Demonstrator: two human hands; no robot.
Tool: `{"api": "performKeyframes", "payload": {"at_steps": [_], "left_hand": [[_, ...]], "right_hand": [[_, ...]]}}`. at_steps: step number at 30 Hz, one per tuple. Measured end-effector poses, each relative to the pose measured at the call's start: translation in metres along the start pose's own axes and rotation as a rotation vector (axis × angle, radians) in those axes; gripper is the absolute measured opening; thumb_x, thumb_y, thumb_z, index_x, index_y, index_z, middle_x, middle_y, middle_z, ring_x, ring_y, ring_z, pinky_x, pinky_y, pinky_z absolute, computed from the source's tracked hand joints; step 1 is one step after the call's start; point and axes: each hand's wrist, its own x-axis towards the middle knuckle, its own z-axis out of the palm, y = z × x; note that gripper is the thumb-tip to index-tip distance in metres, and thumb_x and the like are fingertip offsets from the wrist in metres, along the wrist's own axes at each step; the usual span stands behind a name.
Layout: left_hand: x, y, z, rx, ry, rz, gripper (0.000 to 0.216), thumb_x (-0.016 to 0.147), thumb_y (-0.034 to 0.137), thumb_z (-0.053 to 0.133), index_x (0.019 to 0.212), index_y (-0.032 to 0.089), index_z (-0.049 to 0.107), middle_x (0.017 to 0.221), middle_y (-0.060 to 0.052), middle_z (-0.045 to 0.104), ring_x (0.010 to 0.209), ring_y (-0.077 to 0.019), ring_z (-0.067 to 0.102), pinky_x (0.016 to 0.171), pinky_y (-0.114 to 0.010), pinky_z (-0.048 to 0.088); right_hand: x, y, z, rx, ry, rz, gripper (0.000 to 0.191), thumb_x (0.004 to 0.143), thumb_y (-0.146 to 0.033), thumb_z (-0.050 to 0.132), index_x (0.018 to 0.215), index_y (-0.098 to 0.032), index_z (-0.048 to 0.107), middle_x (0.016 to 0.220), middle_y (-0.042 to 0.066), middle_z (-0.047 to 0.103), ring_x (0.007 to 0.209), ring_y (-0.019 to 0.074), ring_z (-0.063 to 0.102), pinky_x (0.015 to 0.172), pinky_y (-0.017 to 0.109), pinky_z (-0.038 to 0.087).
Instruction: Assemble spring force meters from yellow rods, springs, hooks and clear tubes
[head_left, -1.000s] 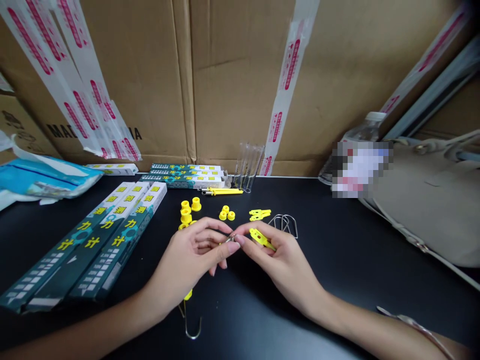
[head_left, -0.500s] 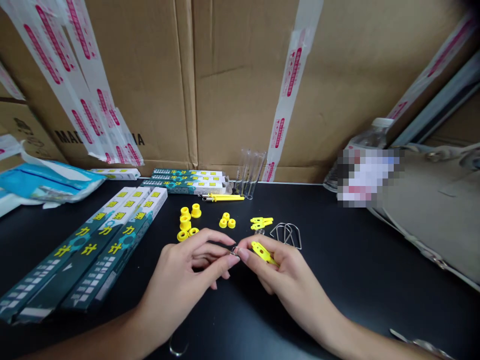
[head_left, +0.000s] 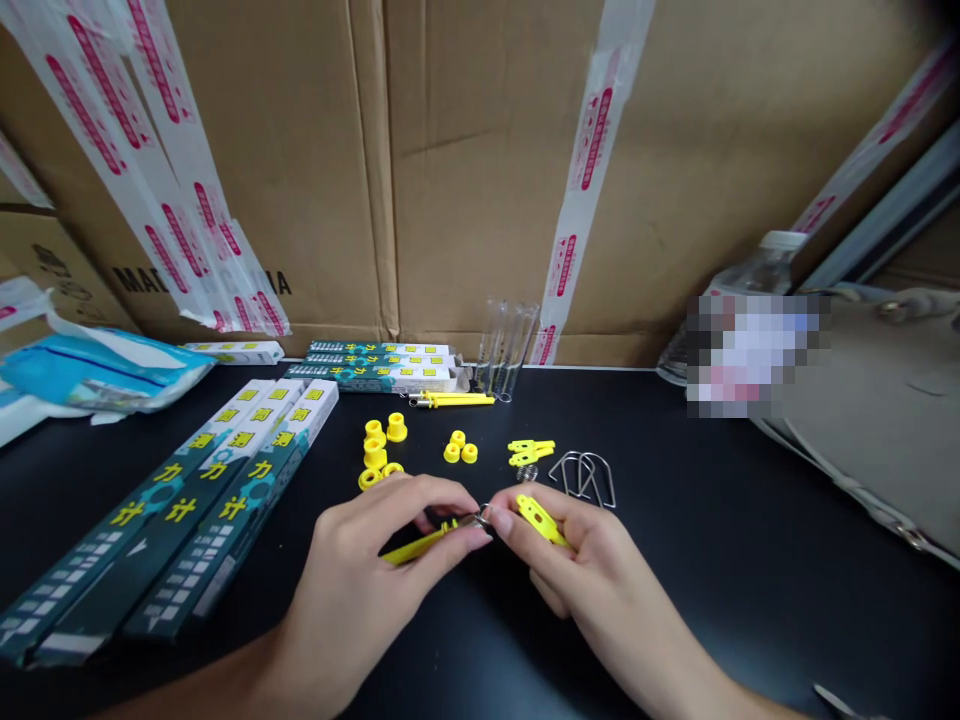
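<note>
My left hand (head_left: pixel 367 590) is closed in a pinch on a thin yellow rod (head_left: pixel 416 545) whose metal end reaches my right fingertips. My right hand (head_left: pixel 577 580) is closed on a flat yellow plastic tab (head_left: pixel 541 520), and a small metal ring sits between the two hands' fingertips. Both hands hover just above the black table (head_left: pixel 712 540). Behind them lie yellow caps (head_left: pixel 379 455), two more yellow caps (head_left: pixel 460 452), spare yellow tabs (head_left: pixel 530 452) and bent wire hooks (head_left: pixel 583 477).
Three long dark green boxes (head_left: pixel 187 510) lie at the left, more boxes (head_left: pixel 379 365) and clear tubes (head_left: pixel 506 350) at the back. A blue plastic bag (head_left: pixel 97 365) is far left. A water bottle (head_left: pixel 750 290) and a beige bag (head_left: pixel 870 420) stand right. Cardboard cartons (head_left: pixel 465 160) form the back wall.
My left hand has turned so the yellow rod now shows under its fingers. The view has shifted slightly, so both hands sit lower in the picture; the wire hook near my wrist is out of view.
</note>
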Motion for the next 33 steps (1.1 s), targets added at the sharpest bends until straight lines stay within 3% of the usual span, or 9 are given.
{"api": "performKeyframes", "payload": {"at_steps": [6,13,25,29,33], "left_hand": [[-0.001,-0.001,0.0,-0.103,-0.011,-0.139,0.026,0.073,0.01,0.084,0.091,0.026,0.075,0.083,0.012,0.08,0.07,-0.0063,0.076,0.072,-0.004,0.056],[0.002,0.001,-0.002,-0.012,-0.001,-0.097,0.019,0.071,0.011,0.085,0.081,0.026,0.079,0.073,0.012,0.079,0.06,-0.0048,0.073,0.066,-0.003,0.054],[-0.003,0.0,-0.001,0.05,-0.003,-0.063,0.016,0.078,0.012,0.076,0.087,0.026,0.078,0.081,0.009,0.082,0.065,-0.0093,0.076,0.07,-0.011,0.059],[-0.004,-0.001,-0.002,0.064,-0.014,-0.063,0.019,0.08,0.012,0.071,0.09,0.026,0.079,0.085,0.007,0.082,0.07,-0.0112,0.077,0.072,-0.014,0.061],[-0.003,-0.001,-0.004,0.062,-0.023,-0.073,0.021,0.081,0.011,0.069,0.094,0.026,0.078,0.089,0.007,0.081,0.074,-0.011,0.076,0.077,-0.015,0.061]], "right_hand": [[0.002,0.002,0.0,0.007,0.006,0.012,0.038,0.089,-0.055,0.064,0.084,-0.018,0.063,0.057,-0.009,0.026,0.046,0.0065,0.016,0.04,0.024,0.01],[0.002,0.004,-0.003,-0.004,-0.014,0.035,0.039,0.09,-0.057,0.063,0.082,-0.019,0.062,0.054,-0.01,0.024,0.044,0.0062,0.015,0.039,0.024,0.009],[0.005,0.007,-0.004,-0.038,-0.037,0.069,0.033,0.092,-0.051,0.063,0.086,-0.019,0.067,0.053,-0.01,0.031,0.044,0.0059,0.018,0.039,0.02,0.017],[0.005,0.008,-0.007,-0.251,-0.005,-0.1,0.024,0.095,-0.043,0.059,0.093,-0.021,0.068,0.075,-0.003,0.061,0.054,0.0078,0.046,0.053,0.017,0.041],[0.002,0.013,-0.01,-0.674,0.092,-0.452,0.019,0.099,-0.035,0.056,0.11,-0.022,0.065,0.066,-0.005,0.063,0.044,0.0093,0.05,0.049,0.019,0.045]]}}
